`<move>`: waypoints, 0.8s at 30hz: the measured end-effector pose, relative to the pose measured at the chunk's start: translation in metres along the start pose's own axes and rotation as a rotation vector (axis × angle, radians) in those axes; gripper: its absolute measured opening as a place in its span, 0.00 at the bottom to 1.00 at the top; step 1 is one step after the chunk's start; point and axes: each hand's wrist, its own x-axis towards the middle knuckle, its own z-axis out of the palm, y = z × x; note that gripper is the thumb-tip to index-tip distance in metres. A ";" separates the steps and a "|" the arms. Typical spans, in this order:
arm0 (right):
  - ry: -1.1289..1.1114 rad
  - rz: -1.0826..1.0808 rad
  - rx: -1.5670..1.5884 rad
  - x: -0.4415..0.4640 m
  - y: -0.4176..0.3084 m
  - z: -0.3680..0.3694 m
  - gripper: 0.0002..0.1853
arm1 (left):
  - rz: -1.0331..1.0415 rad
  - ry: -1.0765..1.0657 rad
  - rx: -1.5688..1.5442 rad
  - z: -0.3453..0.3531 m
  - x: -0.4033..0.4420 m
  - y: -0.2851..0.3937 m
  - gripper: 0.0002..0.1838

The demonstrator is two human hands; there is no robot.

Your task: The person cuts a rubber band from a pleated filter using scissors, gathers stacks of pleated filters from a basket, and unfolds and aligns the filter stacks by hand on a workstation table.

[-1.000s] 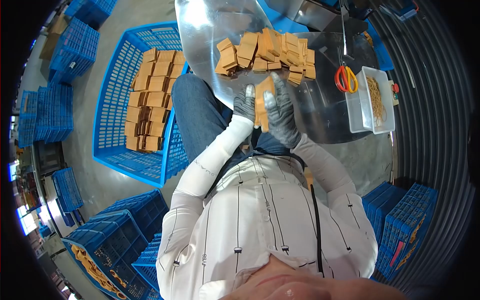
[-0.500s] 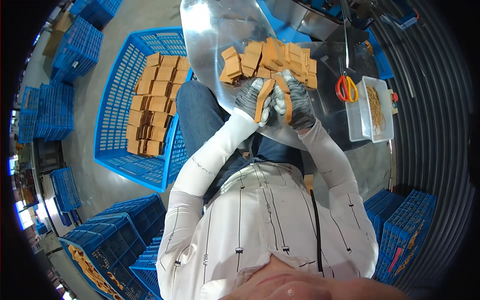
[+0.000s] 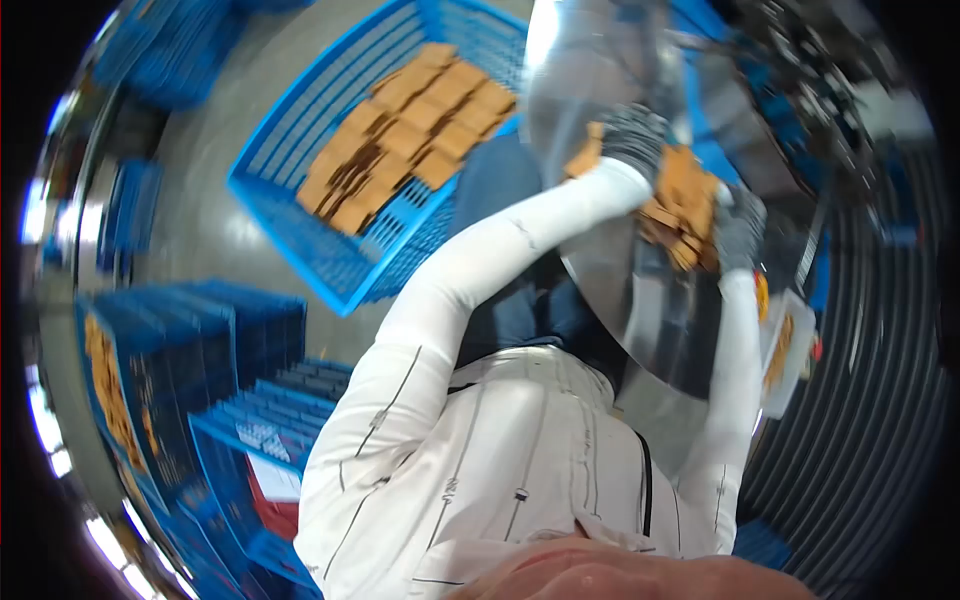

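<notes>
A pile of tan folded-looking pieces (image 3: pixel 685 195) lies on the shiny metal work surface (image 3: pixel 655 320). My left hand (image 3: pixel 635 138), in a grey glove, reaches over the far left part of the pile; its fingers are hidden or blurred. At the pile's right side my right hand (image 3: pixel 740 225), gloved the same way, is against or close beside the pieces. Motion smears its fingers, so I cannot make out whether it grips one. To the left, a blue plastic crate (image 3: pixel 290 232) holds rows of similar tan pieces (image 3: pixel 410 115).
Yellow scissor handles (image 3: pixel 762 296) show beside my right forearm. Next to them is a white tray (image 3: pixel 798 375) with thin tan strands (image 3: pixel 778 352). Blue crates (image 3: pixel 170 350) are stacked at lower left. Blurred dark machinery (image 3: pixel 800 80) stands at upper right.
My hands have moved apart and forward to the pile; earlier each was close to my body with a tan piece. The view has turned, shifting the crate and table to the right.
</notes>
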 end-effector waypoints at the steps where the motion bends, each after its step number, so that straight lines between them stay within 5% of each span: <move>1: -0.010 -0.010 0.018 -0.005 0.006 0.003 0.18 | 0.024 0.110 -0.108 -0.013 -0.019 -0.008 0.27; 3: 0.105 0.017 -0.064 -0.031 0.003 0.004 0.19 | 0.183 0.211 -0.468 -0.052 -0.051 -0.046 0.21; 6: 0.092 -0.074 -0.006 -0.064 -0.072 -0.031 0.16 | -0.112 0.536 -1.010 -0.066 -0.077 -0.148 0.13; 8: 0.047 0.002 0.269 -0.092 -0.102 -0.027 0.14 | -0.446 0.232 -0.667 -0.045 -0.085 -0.259 0.09; 10: -0.052 0.085 0.483 -0.113 -0.130 -0.018 0.13 | -0.568 -0.543 0.505 -0.030 -0.111 -0.380 0.09; 11: -0.128 0.120 0.504 -0.121 -0.138 -0.013 0.13 | -0.509 -0.756 0.527 0.010 -0.135 -0.438 0.11; 12: -0.202 0.156 0.525 -0.126 -0.144 -0.006 0.13 | -0.522 -0.646 0.591 0.013 -0.160 -0.442 0.11; 15: -0.327 0.188 0.562 -0.133 -0.157 0.015 0.12 | -0.335 -0.913 0.773 0.133 -0.236 -0.534 0.11; 17: -0.456 0.317 0.573 -0.131 -0.170 0.018 0.11 | -0.515 -0.916 0.555 0.165 -0.256 -0.552 0.10; 20: -0.570 0.392 0.531 -0.128 -0.179 0.025 0.10 | -1.082 -0.762 0.064 0.173 -0.244 -0.567 0.10; 24: -0.638 0.464 0.579 -0.129 -0.176 0.036 0.10 | -1.766 -0.080 -0.707 0.191 -0.229 -0.588 0.11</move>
